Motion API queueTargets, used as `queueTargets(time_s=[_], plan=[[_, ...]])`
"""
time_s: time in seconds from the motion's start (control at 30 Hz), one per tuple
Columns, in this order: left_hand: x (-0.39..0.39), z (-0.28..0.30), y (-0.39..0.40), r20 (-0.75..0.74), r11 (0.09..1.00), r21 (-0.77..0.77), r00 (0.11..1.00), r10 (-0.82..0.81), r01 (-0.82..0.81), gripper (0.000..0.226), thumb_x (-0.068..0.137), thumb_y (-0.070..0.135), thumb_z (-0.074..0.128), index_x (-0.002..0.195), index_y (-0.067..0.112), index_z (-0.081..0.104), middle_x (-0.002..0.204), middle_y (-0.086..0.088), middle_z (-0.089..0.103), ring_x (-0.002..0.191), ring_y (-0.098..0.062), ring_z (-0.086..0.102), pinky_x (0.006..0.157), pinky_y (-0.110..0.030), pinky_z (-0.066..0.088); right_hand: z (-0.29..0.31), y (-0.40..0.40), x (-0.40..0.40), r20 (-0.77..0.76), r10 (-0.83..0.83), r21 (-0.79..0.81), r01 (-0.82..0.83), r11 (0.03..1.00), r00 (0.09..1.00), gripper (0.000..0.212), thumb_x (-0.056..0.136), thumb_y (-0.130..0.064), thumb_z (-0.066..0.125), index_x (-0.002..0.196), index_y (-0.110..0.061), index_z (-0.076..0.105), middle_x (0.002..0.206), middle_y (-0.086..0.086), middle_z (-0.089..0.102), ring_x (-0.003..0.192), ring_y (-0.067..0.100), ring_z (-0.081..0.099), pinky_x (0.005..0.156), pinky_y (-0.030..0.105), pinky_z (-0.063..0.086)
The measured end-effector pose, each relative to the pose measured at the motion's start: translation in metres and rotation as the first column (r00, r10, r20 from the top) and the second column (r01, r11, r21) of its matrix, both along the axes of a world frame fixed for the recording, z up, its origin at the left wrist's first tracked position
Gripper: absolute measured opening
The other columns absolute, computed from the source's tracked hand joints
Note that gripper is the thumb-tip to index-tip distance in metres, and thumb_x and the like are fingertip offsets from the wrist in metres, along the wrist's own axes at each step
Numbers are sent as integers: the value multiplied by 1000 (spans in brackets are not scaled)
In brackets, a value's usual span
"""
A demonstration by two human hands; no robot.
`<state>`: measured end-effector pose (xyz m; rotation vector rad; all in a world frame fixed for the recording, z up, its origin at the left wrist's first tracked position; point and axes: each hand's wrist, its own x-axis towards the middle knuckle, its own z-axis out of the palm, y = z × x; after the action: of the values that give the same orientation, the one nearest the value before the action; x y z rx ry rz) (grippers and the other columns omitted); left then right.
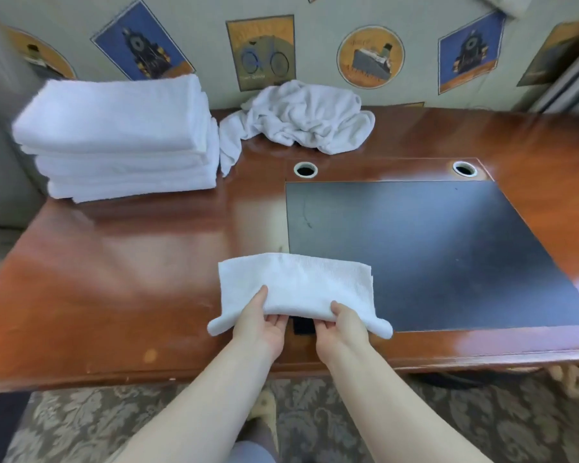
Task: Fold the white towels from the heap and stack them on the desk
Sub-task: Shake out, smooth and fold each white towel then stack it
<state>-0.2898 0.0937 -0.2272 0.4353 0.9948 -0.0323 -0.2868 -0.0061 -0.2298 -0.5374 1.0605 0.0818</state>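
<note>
A small folded white towel (298, 285) is lifted just over the near part of the wooden desk (131, 262). My left hand (259, 324) pinches its near edge left of the middle, thumb on top and fingers underneath. My right hand (343, 324) pinches the same edge a little to the right. The towel's two near corners droop down. A stack of several folded white towels (117, 138) stands at the desk's far left. A crumpled heap of white towels (301, 116) lies at the back of the desk, by the wall.
A dark writing pad (432, 248) is set into the desk's right half. Two round cable holes (305, 169) (464, 168) sit behind it. A papered wall with pictures runs along the back. A grey sofa (0, 155) is to the left. Patterned carpet lies below.
</note>
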Motion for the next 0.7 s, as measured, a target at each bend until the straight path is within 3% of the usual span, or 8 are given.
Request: queueTargets(time_s=[0.17,0.27,0.33,0.47,0.53,0.6,0.7], plan=[[8,38,58,65,998,5,996,60,-60,30,94,1,55,124,1,50,99,-15,64,114,-31,60,89,-40,49,49,56,14,43,42,-58,-39,998,998,48,94,4,51,141,-3,42,137,15,55,124,32,54,100,37,47],[26,63,103,101,996,-67,993,60,-54,5,96,3,51,100,1,54,95,-15,62,117,-31,57,90,-40,47,77,99,33,46,71,-123,-65,990,996,50,94,6,50,142,0,38,139,18,50,125,36,52,103,42,46],[44,81,139,143,994,-97,988,57,-44,5,97,4,50,94,2,53,104,-17,61,118,-31,57,92,-40,46,98,136,53,80,83,-160,-69,985,993,48,95,7,48,142,0,38,141,18,48,126,36,51,104,43,44],[82,121,229,198,993,-111,978,57,-35,7,98,6,48,102,2,53,93,-16,59,99,-30,59,97,-43,46,141,217,95,114,100,-153,-82,985,988,42,96,7,47,137,-2,46,137,16,52,126,32,51,107,44,42],[104,143,275,256,993,-117,965,64,-35,8,99,9,47,102,1,50,89,-15,56,103,-30,55,98,-47,43,162,257,117,146,149,-120,-132,984,978,40,97,4,48,136,-4,48,135,11,55,126,28,53,107,41,42],[123,164,317,300,995,-95,952,66,-39,17,99,9,48,114,2,48,93,-16,57,114,-33,55,92,-48,44,180,293,139,173,165,-52,-158,986,971,39,97,0,51,135,-5,51,132,6,58,124,25,55,105,37,44],[160,196,366,335,1000,-8,942,-15,18,34,100,13,48,131,0,45,117,-20,61,120,-35,56,90,-48,47,212,341,176,202,156,-8,-157,988,967,37,94,0,57,131,-5,56,126,5,60,120,27,57,96,34,50]])
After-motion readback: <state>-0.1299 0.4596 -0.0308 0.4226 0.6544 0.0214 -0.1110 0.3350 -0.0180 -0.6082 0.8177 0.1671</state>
